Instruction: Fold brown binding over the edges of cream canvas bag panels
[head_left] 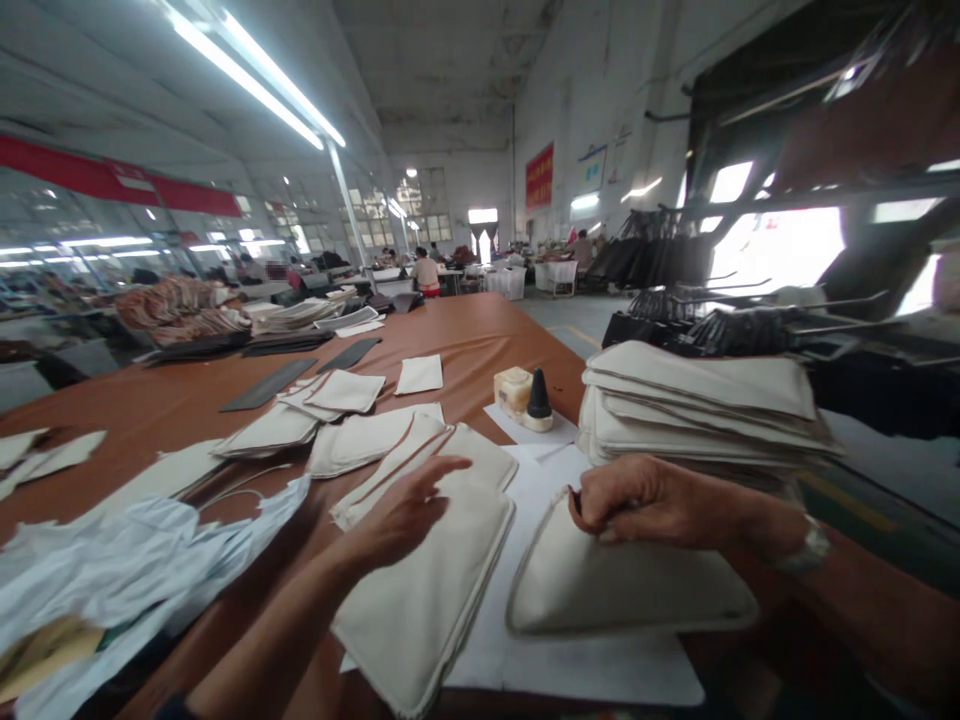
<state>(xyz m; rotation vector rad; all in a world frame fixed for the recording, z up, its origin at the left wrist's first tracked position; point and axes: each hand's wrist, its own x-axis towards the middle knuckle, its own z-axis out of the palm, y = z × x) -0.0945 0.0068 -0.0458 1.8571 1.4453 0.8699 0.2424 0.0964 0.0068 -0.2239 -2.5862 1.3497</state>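
A long table [487, 335] covered in smooth brown leather-like sheeting runs away through a large workshop; at its near edge, a flat white paper sheet [600, 675] lies beneath a cream, padded fabric panel with stitched edges [622, 590]; the person's right hand [634, 500], with a pale band [810, 545] at the wrist, pinches the panel's upper corner, where a brown edge shows, between thumb and curled fingers, and the panel slants down from that grip; to its left lies a stack of flat cream fabric panels [427, 595]; the left hand [409, 510] is over this stack, index finger stretched out and the others loosely bent, though whether it touches the fabric cannot be told; crumpled white sheeting [157, 560] lies farther left; beyond the right hand rises a thick pile of cream padded panels [701, 400]; near that pile, a black cone [539, 395] stands beside a yellowish block [513, 390]; dark flat strips [270, 385] lie farther up the table; far back, a person in a pale top [425, 272] is near the table's end.
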